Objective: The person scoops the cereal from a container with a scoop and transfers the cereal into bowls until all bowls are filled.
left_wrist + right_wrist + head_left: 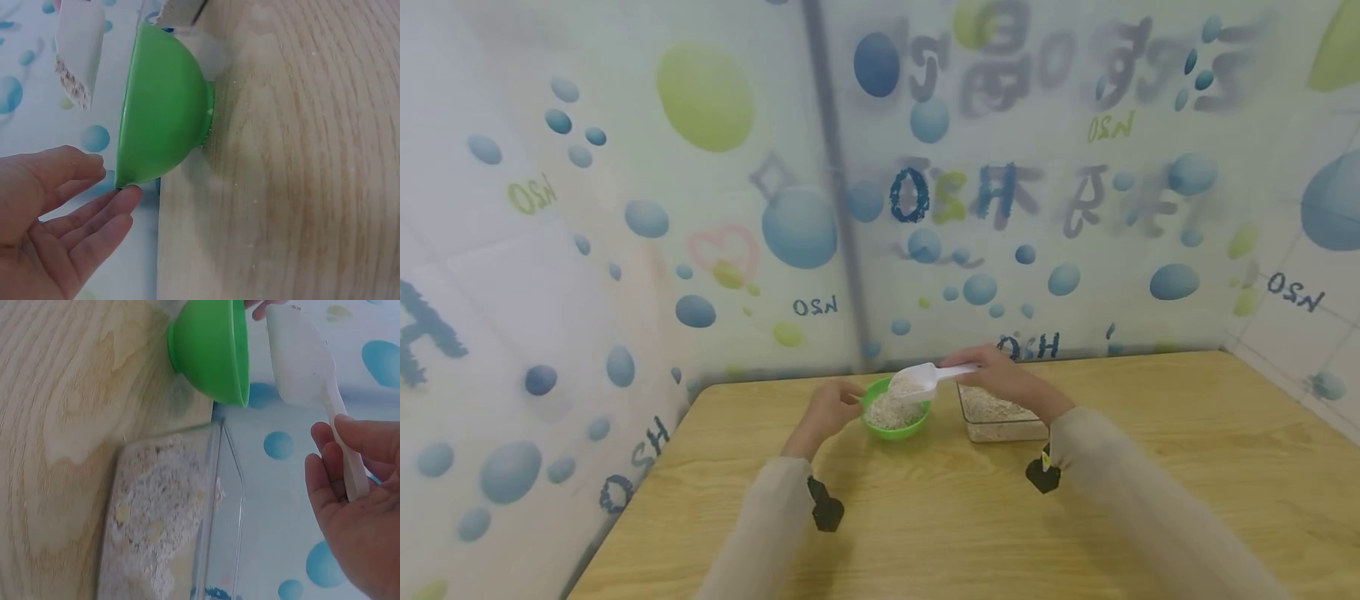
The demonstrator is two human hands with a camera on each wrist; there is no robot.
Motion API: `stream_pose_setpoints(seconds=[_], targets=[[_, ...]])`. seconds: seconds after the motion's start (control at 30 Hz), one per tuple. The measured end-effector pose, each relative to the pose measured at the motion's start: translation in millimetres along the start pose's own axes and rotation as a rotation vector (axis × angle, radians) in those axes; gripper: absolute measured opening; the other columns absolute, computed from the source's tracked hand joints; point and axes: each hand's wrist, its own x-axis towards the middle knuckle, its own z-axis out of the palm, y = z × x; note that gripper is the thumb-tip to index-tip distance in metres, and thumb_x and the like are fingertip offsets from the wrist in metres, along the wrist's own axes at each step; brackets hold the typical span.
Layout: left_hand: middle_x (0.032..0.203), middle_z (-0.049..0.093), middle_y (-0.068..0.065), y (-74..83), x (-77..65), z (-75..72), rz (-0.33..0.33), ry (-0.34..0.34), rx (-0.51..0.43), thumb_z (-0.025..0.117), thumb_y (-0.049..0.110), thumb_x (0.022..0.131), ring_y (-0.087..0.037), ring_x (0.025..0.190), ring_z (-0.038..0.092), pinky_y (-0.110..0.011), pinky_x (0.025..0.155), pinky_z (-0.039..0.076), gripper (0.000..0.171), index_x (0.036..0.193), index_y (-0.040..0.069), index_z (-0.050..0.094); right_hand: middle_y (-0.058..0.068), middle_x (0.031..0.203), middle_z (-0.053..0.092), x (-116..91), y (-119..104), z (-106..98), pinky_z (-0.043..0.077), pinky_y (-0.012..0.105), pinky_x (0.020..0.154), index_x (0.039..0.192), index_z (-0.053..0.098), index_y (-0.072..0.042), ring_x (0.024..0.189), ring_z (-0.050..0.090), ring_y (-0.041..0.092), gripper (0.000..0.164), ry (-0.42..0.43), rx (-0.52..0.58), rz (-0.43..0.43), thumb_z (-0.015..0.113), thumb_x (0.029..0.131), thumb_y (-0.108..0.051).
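A green bowl (895,432) stands upright on the table, with pale, oat-like flakes (891,412) inside. Beside its rim is my left hand (53,215), fingers loosely bent; in the left wrist view a fingertip touches the rim, and the thumb stands apart from it. My right hand (996,375) grips the handle of a white scoop (300,356). The scoop hangs tilted above the bowl, flakes (907,383) still in it. Under my right forearm sits a clear rectangular container (992,432), partly hidden, which also holds flakes.
A light wood-grain table (925,525) bears everything. Behind its far edge rises a pale wall (737,200) printed with bubbles and lettering. A few crumbs lie on the tabletop near the bowl. Each wrist wears a small dark device (827,510).
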Motion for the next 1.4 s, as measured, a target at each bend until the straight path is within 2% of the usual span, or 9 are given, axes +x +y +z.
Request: stream_pose_setpoints(seconds=[0.17, 0.27, 0.47, 0.67, 0.9, 1.13, 1.4], targets=[[0.109, 0.060, -0.025, -3.8, -1.4, 2.3, 0.026, -0.004, 0.000, 0.059, -0.006, 0.082, -0.034, 0.093, 0.061, -0.039, 0.073, 0.054, 0.025, 0.106, -0.011, 0.062, 0.021, 0.124, 0.055, 10.3, -2.6, 14.4, 0.045, 0.045, 0.090, 0.118, 0.061, 0.004, 0.116, 0.048, 0.037, 0.028, 0.016, -0.021, 0.017, 0.054, 0.091, -0.001], [0.109, 0.060, -0.025, -4.7, -2.8, 3.2, 0.014, -0.008, -0.009, 0.059, -0.006, 0.083, -0.034, 0.093, 0.061, -0.039, 0.072, 0.054, 0.025, 0.107, -0.011, 0.062, 0.021, 0.119, 0.058, 15.1, -3.3, 21.3, 0.047, 0.044, 0.089, 0.114, 0.063, 0.005, 0.113, 0.051, 0.037, 0.026, 0.020, -0.052, 0.021, 0.057, 0.089, 0.001], [0.106, 0.060, -0.023, -4.9, -3.9, 4.0, -0.006, -0.014, -0.029, 0.060, -0.004, 0.084, -0.034, 0.093, 0.061, -0.039, 0.071, 0.054, 0.024, 0.107, -0.011, 0.062, 0.021, 0.117, 0.060, 20.4, -7.5, 28.9, 0.046, 0.045, 0.090, 0.113, 0.063, 0.006, 0.114, 0.050, 0.038, 0.026, -0.028, -0.101, -0.008, 0.058, 0.088, 0.002], [0.107, 0.059, -0.023, -5.0, -4.3, 3.5, -0.007, -0.020, -0.037, 0.061, -0.004, 0.084, -0.035, 0.094, 0.060, -0.040, 0.071, 0.054, 0.024, 0.107, -0.011, 0.062, 0.021, 0.114, 0.062, 30.0, -13.5, 29.2, 0.049, 0.041, 0.085, 0.111, 0.064, 0.007, 0.109, 0.055, 0.035, 0.030, -0.028, -0.197, -0.035, 0.056, 0.083, 0.008], [0.106, 0.060, -0.023, -5.2, -3.5, 3.4, 0.004, -0.015, -0.034, 0.061, -0.004, 0.083, -0.034, 0.093, 0.060, -0.040, 0.072, 0.053, 0.024, 0.107, -0.010, 0.063, 0.021, 0.117, 0.060, 38.1, -16.8, 29.9, 0.044, 0.044, 0.093, 0.114, 0.062, 0.007, 0.114, 0.052, 0.037, 0.029, -0.021, -0.236, -0.001, 0.056, 0.086, 0.007], [0.107, 0.061, -0.023, -4.1, -3.7, 3.3, -0.002, -0.034, -0.041, 0.061, -0.002, 0.085, -0.034, 0.094, 0.060, -0.041, 0.073, 0.053, 0.026, 0.109, -0.009, 0.062, 0.025, 0.115, 0.060, 37.5, -19.3, 25.5, 0.044, 0.045, 0.093, 0.112, 0.060, 0.011, 0.111, 0.053, 0.039, 0.028, 0.002, -0.271, -0.034, 0.056, 0.085, 0.008], [0.110, 0.059, -0.024, -4.7, -2.1, 2.5, -0.006, -0.029, -0.024, 0.061, -0.002, 0.085, -0.034, 0.095, 0.060, -0.040, 0.075, 0.053, 0.025, 0.108, -0.010, 0.063, 0.022, 0.112, 0.062, 36.7, -18.7, 17.2, 0.045, 0.045, 0.092, 0.110, 0.063, 0.007, 0.107, 0.055, 0.037, 0.027, 0.049, -0.346, -0.033, 0.057, 0.084, 0.010]])
